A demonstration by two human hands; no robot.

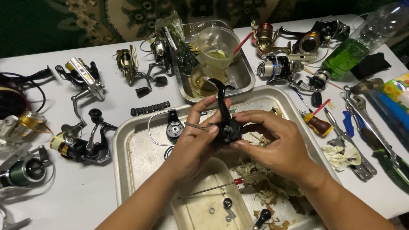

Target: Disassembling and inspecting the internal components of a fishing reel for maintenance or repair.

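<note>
Both my hands hold a black fishing reel body above a large metal tray. My left hand grips its left side, thumb on top, with a thin metal pin near the fingers. My right hand closes on its right side. The reel's black stem sticks up from between my hands. In the tray lie a black rotor part, a wire bail, a red-handled screwdriver and crumpled dirty tissue. A small plastic tub holds washers and small parts.
Several spinning reels lie on the white table at left and at the back. A smaller metal tray holds a plastic cup of oil. A green bottle, pliers and wrenches, and a small screwdriver lie at right.
</note>
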